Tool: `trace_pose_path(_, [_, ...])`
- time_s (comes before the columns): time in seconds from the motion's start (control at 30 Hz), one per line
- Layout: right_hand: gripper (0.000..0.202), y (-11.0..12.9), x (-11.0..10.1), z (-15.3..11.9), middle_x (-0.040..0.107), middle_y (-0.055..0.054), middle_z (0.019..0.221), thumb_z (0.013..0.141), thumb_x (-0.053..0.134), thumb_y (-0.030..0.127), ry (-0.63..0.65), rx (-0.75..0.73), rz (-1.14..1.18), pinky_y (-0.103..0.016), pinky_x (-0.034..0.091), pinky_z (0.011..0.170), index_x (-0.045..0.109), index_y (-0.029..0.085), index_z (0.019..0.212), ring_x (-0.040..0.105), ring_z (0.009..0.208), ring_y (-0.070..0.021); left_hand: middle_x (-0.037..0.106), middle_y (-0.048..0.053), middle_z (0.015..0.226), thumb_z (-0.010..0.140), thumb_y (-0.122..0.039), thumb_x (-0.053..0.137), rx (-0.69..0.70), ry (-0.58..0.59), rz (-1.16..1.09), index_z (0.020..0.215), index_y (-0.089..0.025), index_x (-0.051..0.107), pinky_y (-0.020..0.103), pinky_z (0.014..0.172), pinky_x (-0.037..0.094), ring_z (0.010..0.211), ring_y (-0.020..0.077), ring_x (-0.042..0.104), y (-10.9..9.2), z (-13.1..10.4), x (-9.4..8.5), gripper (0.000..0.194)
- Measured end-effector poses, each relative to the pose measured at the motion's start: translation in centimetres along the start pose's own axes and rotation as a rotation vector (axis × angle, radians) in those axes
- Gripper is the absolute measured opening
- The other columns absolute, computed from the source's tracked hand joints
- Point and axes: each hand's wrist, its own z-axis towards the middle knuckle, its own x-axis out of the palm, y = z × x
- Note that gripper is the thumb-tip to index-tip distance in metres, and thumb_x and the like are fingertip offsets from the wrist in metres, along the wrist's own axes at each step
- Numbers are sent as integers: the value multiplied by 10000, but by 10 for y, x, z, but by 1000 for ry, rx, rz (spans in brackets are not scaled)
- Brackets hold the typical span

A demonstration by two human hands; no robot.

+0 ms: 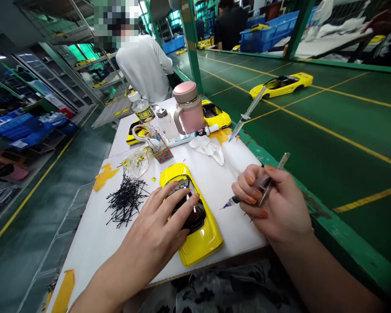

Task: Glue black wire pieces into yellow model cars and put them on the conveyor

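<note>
On the white work table lies a yellow model car body (202, 237) with a dark cabin area. My left hand (164, 217) rests over its cabin, fingers spread and touching it. To the right of the car, my right hand (270, 195) is closed around a syringe (282, 161), whose clear end sticks up past the thumb. A thin needle with a purple base (230, 203) points left from below the fingers toward the car. Left of the car is a pile of thin black sticks (125, 200).
Behind the car stand a pink mug (189, 111), a bottle (140, 106), a glue tube (182, 140) and crumpled tissue (208, 148). Another syringe (244, 118) leans at the table's right edge. A green conveyor (313, 130) carries a yellow car (282, 85). A person (143, 65) sits ahead.
</note>
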Motion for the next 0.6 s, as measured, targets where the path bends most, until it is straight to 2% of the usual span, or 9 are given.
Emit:
trace_pose_path(0.2, [220, 1, -1, -2, 373, 16, 574, 834, 623, 334, -3, -17, -33, -118, 218, 332, 678, 168, 701, 252, 525, -95, 553, 123, 1520, 878, -43, 554, 62, 70, 6, 1559, -196, 424, 617, 1183, 423, 1505, 382, 360, -9, 7, 1, 710])
trace_pose_path(0.33, [213, 1, 2, -7, 314, 28, 570, 822, 634, 351, 20, -37, -51, -124, 212, 340, 679, 176, 709, 254, 537, -104, 628, 122, 1448, 871, -12, 518, 88, -20, -65, 1512, -168, 483, 611, 1214, 377, 1498, 364, 382, -6, 5, 2, 661])
trace_pose_path(0.4, [252, -1, 6, -11, 268, 36, 559, 844, 630, 389, 41, -43, -57, -128, 198, 337, 679, 185, 704, 244, 531, -107, 642, 118, 1430, 866, -38, 564, 34, -71, -201, 1494, -183, 501, 565, 1221, 391, 1487, 337, 413, 1, 0, -1, 648])
trace_pose_path(0.5, [364, -9, 17, -17, 208, 47, 527, 905, 598, 481, 72, -18, -77, -142, 177, 333, 671, 203, 683, 216, 500, -108, 642, 109, 1435, 855, -197, 723, -103, -142, -526, 1474, -255, 537, 536, 1229, 393, 1470, 335, 455, 18, -9, -1, 648])
trace_pose_path(0.6, [345, -22, 28, -25, 199, 49, 511, 930, 571, 462, 107, 12, -92, -152, 185, 337, 679, 217, 712, 206, 481, -107, 715, 100, 1306, 886, -307, 746, -375, -381, -850, 1318, -276, 680, 465, 1138, 492, 1312, 297, 617, 39, -13, 12, 438])
